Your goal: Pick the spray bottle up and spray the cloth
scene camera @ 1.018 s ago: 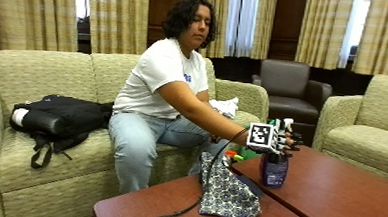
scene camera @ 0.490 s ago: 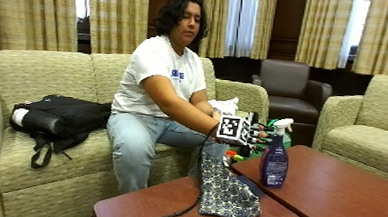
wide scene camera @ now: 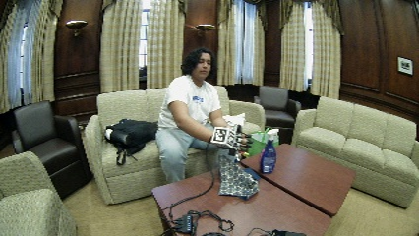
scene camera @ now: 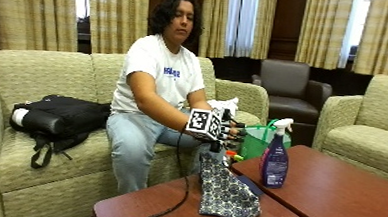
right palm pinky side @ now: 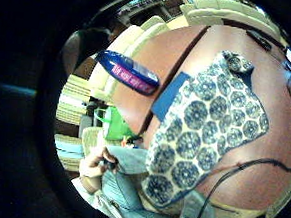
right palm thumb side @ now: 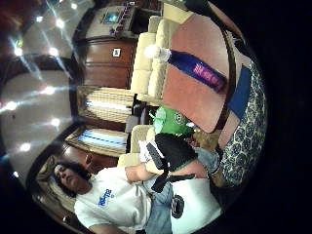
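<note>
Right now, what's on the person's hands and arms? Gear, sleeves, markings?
The right hand wears a black glove with black straps. The arm above it is bare up to the short sleeve of a white T-shirt with a small blue print on the chest. The other hand has no glove or gear on it.

The spray bottle (scene camera: 275, 161) is glossy translucent blue plastic with a white plastic trigger head and a shiny pink label. The cloth (scene camera: 225, 194) is soft, matt printed fabric with a blue lining. The table (scene camera: 349, 197) is smooth polished reddish wood. The sofa (scene camera: 42, 80) is rough woven fabric; the backpack (scene camera: 63, 119) is matt black fabric.
</note>
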### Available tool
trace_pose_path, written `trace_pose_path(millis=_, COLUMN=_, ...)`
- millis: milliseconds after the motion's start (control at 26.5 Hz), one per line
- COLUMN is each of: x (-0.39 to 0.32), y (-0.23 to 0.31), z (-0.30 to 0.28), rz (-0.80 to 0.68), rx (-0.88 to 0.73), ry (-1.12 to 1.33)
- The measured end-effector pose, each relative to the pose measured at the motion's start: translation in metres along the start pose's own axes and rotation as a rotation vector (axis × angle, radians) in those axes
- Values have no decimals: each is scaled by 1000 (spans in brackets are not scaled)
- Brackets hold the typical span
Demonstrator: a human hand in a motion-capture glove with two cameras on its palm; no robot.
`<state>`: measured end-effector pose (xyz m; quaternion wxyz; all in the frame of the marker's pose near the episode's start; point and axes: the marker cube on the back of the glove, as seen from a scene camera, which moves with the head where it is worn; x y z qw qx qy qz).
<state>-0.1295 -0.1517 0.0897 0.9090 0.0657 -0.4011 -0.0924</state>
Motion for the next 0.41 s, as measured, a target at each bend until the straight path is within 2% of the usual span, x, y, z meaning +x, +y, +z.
trace_pose_path(millis=415, x=11, y=46, z=-25, rz=25, rx=34, ry=-44)
